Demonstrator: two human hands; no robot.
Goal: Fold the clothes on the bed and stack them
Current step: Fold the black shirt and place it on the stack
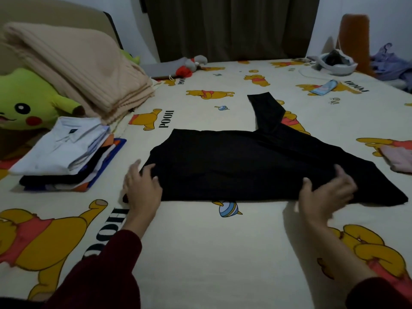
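A black long-sleeved garment [256, 166] lies flat on the cream bed sheet [211, 253] in the middle of the head view, one sleeve angled up toward the far side. My left hand [142, 188] pinches its near-left corner. My right hand [327, 192] grips the near edge toward the right, bunching the cloth a little. A stack of folded clothes [66, 157], topped by a white collared shirt, sits to the left of the black garment.
A folded beige blanket [78, 68] and a green plush toy [29, 103] lie at the far left. A pink cloth [399, 159] sits at the right edge. A small plush [191, 65], a white bag [334, 63] and purple clothes [392, 63] lie at the far side.
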